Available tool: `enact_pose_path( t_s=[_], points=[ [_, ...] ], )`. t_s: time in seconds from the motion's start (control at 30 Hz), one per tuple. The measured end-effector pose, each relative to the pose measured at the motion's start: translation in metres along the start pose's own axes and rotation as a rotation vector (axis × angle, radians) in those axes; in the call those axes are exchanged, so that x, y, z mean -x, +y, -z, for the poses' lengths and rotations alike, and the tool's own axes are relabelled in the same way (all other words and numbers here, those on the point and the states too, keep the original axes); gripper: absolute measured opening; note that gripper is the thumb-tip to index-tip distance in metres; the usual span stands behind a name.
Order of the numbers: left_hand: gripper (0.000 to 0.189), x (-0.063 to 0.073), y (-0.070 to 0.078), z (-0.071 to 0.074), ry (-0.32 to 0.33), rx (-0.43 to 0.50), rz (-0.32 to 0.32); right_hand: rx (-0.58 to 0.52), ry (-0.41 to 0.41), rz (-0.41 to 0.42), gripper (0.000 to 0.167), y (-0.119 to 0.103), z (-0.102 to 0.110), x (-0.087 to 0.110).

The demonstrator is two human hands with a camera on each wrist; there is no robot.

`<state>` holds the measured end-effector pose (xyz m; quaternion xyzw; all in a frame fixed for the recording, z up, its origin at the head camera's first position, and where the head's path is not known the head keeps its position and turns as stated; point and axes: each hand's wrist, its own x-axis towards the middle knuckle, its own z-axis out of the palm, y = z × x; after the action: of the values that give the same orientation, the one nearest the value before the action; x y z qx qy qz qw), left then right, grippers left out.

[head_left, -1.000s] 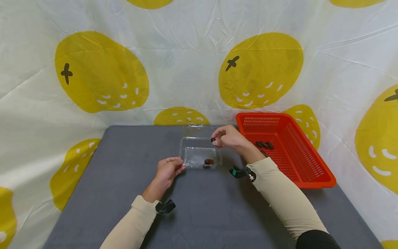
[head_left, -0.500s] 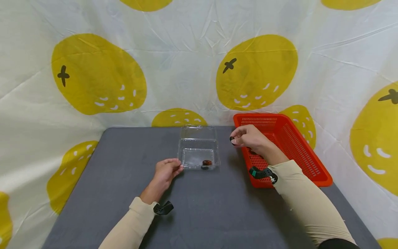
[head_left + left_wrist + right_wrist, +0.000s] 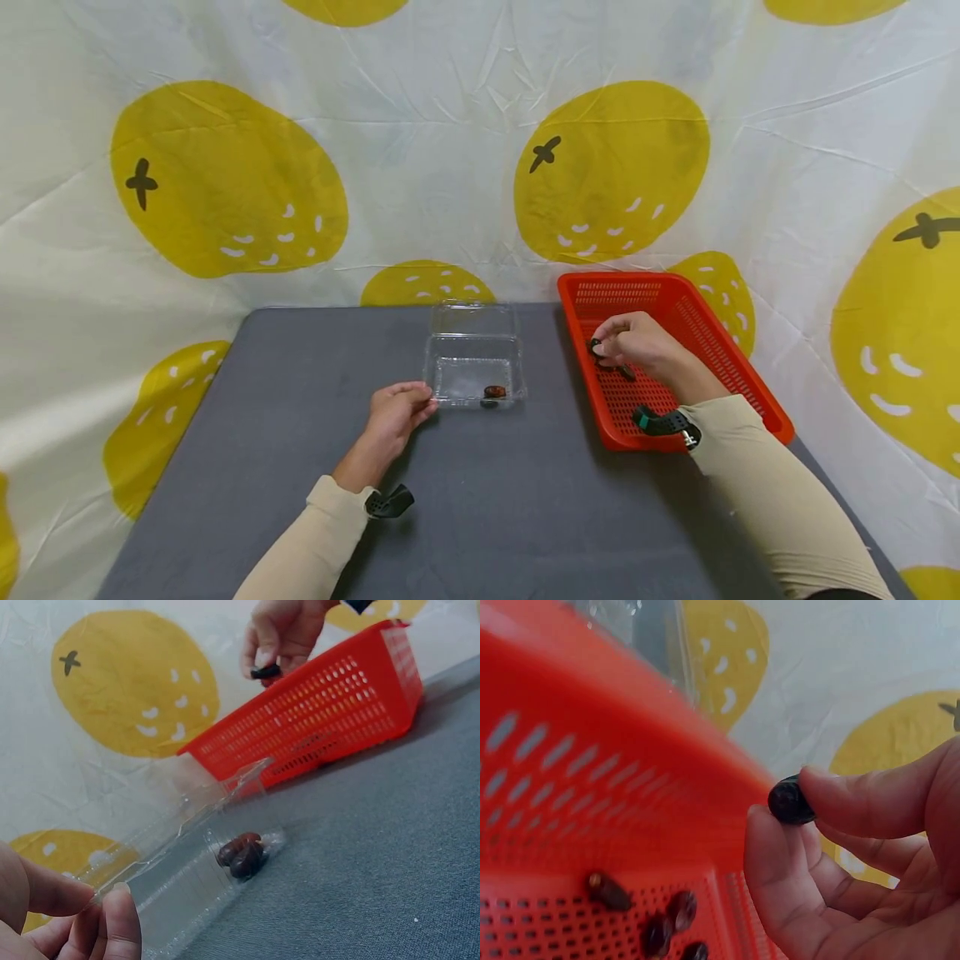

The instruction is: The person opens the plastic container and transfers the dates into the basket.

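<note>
My left hand (image 3: 393, 418) pinches the near left corner of a clear plastic clamshell box (image 3: 461, 377) between thumb and fingers. The box's lid stands raised at the back. Two brown dates (image 3: 241, 855) lie against each other in its near right corner. Inside the rim of the red basket (image 3: 716, 350), my right hand (image 3: 642, 348) pinches a very dark date (image 3: 789, 801) between thumb and fingertips. Below that hand, several more dates (image 3: 658, 934) are scattered on the basket's perforated floor; the head view shows them only in part, behind the fingers.
A grey cloth-like surface covers the table (image 3: 480, 500). The basket stands to the right of the box, with a strip of table between them. Behind the table hangs a white sheet (image 3: 435, 183) printed with yellow fruit. Each wrist wears a black strap (image 3: 390, 502).
My right hand has moved right, from above the clear box to inside the basket, with the dark date pinched throughout. The left hand keeps its grip on the box.
</note>
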<state>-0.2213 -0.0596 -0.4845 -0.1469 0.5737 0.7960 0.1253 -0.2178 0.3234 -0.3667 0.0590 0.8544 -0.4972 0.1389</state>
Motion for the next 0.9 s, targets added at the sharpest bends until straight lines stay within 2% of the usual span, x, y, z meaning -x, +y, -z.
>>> enact_pose_path(
  t_s=[0.17,0.5,0.9],
  points=[
    [0.028,-0.001,0.0,0.0,-0.002,-0.004,0.006,0.004,0.004,-0.044,0.028,0.013,0.009,-0.002],
    [0.025,0.0,0.001,0.0,-0.008,0.0,0.013,-0.056,-0.053,-0.13,0.023,0.037,0.025,-0.011],
    [0.026,0.002,0.003,0.002,-0.016,0.011,0.017,0.078,-0.115,-0.203,0.015,0.055,0.03,-0.028]
  ],
)
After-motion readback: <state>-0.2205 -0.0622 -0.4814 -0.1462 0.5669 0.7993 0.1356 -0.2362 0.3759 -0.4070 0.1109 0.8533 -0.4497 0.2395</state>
